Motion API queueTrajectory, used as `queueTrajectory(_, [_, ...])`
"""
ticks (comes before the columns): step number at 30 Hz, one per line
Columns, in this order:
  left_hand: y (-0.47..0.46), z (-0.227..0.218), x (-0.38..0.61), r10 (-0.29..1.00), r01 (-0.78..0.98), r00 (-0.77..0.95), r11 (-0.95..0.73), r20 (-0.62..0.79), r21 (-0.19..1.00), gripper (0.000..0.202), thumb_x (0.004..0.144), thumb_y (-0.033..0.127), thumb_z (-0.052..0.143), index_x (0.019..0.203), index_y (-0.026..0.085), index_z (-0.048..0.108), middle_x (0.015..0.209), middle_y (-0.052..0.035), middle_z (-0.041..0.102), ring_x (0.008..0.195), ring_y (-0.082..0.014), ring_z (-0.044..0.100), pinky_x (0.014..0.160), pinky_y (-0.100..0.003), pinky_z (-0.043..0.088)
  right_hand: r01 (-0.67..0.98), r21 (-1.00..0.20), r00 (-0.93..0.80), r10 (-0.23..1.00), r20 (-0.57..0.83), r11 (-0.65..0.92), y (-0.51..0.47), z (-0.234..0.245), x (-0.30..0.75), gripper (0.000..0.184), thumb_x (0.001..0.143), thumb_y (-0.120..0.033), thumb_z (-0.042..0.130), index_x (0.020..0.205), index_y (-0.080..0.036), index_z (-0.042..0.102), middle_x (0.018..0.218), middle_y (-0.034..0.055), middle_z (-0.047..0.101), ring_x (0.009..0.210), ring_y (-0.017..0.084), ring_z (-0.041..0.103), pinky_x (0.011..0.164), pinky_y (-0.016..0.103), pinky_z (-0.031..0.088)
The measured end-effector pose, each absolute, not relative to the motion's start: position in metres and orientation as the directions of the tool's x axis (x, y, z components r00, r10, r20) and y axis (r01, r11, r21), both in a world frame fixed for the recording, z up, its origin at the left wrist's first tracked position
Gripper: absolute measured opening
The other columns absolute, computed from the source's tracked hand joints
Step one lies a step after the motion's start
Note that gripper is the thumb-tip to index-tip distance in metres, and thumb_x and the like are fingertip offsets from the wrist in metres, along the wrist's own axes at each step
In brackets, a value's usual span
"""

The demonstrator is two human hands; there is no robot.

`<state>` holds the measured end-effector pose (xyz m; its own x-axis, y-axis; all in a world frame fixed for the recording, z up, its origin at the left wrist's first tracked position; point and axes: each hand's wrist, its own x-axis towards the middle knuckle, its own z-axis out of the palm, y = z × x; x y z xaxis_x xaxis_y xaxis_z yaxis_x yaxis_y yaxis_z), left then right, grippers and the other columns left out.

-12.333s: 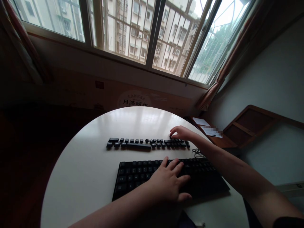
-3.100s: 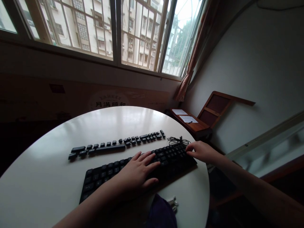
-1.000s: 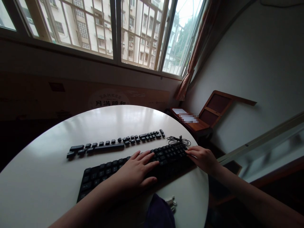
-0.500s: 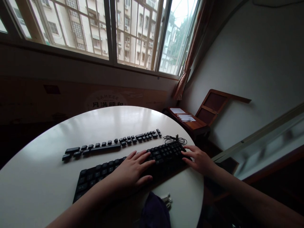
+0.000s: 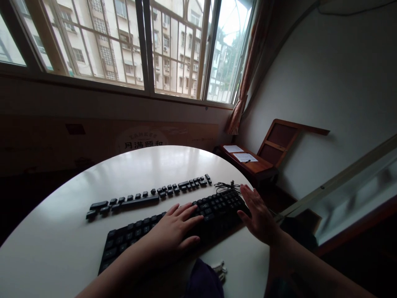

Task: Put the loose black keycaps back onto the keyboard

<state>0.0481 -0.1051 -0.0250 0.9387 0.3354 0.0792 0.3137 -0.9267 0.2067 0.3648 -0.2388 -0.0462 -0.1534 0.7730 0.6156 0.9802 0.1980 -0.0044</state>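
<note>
A black keyboard (image 5: pixel 133 231) lies at a slant across the white round table. Resting on its middle is my left hand (image 5: pixel 181 223), open, fingers spread over the keys. My right hand (image 5: pixel 257 213) is open at the keyboard's right end, raised with fingers stretched out and nothing in it. Behind the keyboard, loose black keycaps (image 5: pixel 136 200) lie in uneven rows, a long spacebar-like one among them. A coiled black cable (image 5: pixel 226 187) sits by the far right end. My left forearm hides part of the keyboard's near side.
The white table (image 5: pixel 52 244) has its curved edge at the right. In front of me lie a dark purple cloth (image 5: pixel 204 281) and a small metallic item (image 5: pixel 221 271) I cannot make out. Beyond the table, a wooden chair (image 5: pixel 263 165) holds paper sheets (image 5: pixel 245 157).
My right hand has lifted from the keyboard's right end and opened, its fingers now pointing up. My left hand stays on the keys. The view has tilted up slightly.
</note>
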Motion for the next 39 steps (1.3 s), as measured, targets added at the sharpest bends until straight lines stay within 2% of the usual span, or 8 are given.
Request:
queueTrajectory(2, [-0.104,-0.028,0.047,0.331,0.306,0.939,-0.929,0.094,0.209,0.059,0.098,0.063,0.04,0.15,0.034,0.046,0.16,-0.0092,0.037,0.148,-0.034,0.032,0.119,-0.059,0.025,0.979,-0.018,-0.158,0.803,0.575,0.205,-0.23,-0.048,0.363,0.075,0.104,-0.042,0.042,0.162,-0.017,0.003,0.163,0.0175,0.026,0.151,0.034,0.023,0.12,0.061,0.024])
queueTrajectory(7, [-0.105,-0.028,0.045,0.331,0.305,0.94,-0.924,0.081,0.232,0.059,0.098,0.063,0.04,0.15,0.035,0.045,0.162,-0.0074,0.034,0.148,-0.0342,0.031,0.12,-0.06,0.022,0.975,-0.094,-0.159,0.924,0.348,0.203,-0.219,-0.069,0.369,0.066,0.104,-0.049,0.041,0.159,-0.016,0.026,0.16,0.0162,0.035,0.149,0.033,0.029,0.119,0.057,0.029])
queueTrajectory(10, [-0.106,-0.024,0.044,0.33,0.304,0.942,-0.919,0.064,0.251,0.059,0.099,0.062,0.04,0.151,0.036,0.042,0.163,-0.0064,0.031,0.15,-0.0343,0.028,0.121,-0.061,0.02,0.972,-0.142,-0.118,0.912,0.393,0.187,-0.22,-0.078,0.371,0.066,0.105,-0.05,0.037,0.159,-0.015,0.026,0.161,0.0162,0.031,0.15,0.033,0.025,0.12,0.059,0.026])
queueTrajectory(24, [-0.107,-0.012,0.042,0.335,0.322,0.942,-0.926,0.033,0.199,0.059,0.095,0.052,0.055,0.151,0.035,0.044,0.161,-0.0077,0.034,0.148,-0.0353,0.031,0.12,-0.06,0.024,0.953,-0.251,-0.034,0.884,0.465,0.169,-0.218,-0.086,0.368,0.06,0.106,-0.045,0.036,0.159,-0.019,0.028,0.157,0.0142,0.04,0.146,0.034,0.034,0.118,0.062,0.03])
queueTrajectory(27, [-0.115,0.005,0.042,0.386,0.383,0.922,-0.906,-0.021,0.179,0.059,0.093,0.045,0.059,0.15,0.033,0.046,0.16,-0.0093,0.037,0.146,-0.0351,0.035,0.118,-0.058,0.03,0.923,-0.339,0.02,0.855,0.519,0.184,-0.216,-0.087,0.372,0.058,0.106,-0.041,0.033,0.159,-0.019,0.027,0.155,0.0144,0.044,0.144,0.032,0.039,0.118,0.061,0.032])
queueTrajectory(31, [-0.129,0.035,0.037,0.479,0.478,0.877,-0.861,-0.038,0.172,0.059,0.088,0.037,0.065,0.145,0.03,0.053,0.155,-0.0111,0.045,0.14,-0.0358,0.045,0.114,-0.055,0.038,0.88,-0.42,0.089,0.792,0.604,0.222,-0.227,-0.087,0.373,0.051,0.106,-0.038,0.034,0.154,-0.023,0.038,0.15,0.0121,0.051,0.14,0.032,0.045,0.116,0.061,0.035])
queueTrajectory(36, [-0.152,0.068,0.006,0.611,0.587,0.787,-0.784,0.085,0.202,0.056,0.087,0.035,0.064,0.142,0.035,0.055,0.149,-0.0065,0.053,0.135,-0.0335,0.051,0.109,-0.053,0.044,0.774,-0.572,0.243,0.707,0.665,0.272,-0.267,-0.096,0.367,0.052,0.103,-0.041,0.043,0.153,-0.033,0.037,0.148,0.0094,0.053,0.137,0.037,0.048,0.107,0.063,0.047])
queueTrajectory(39, [-0.173,0.068,-0.029,0.733,0.655,0.64,-0.677,0.23,0.335,0.05,0.09,0.038,0.058,0.14,0.033,0.057,0.14,-0.006,0.062,0.121,-0.0287,0.063,0.1,-0.042,0.052,0.643,-0.709,0.348,0.714,0.607,0.29,-0.296,-0.09,0.378,0.06,0.103,-0.045,0.039,0.159,-0.035,0.021,0.141,0.0112,0.059,0.134,0.037,0.052,0.101,0.059,0.053])
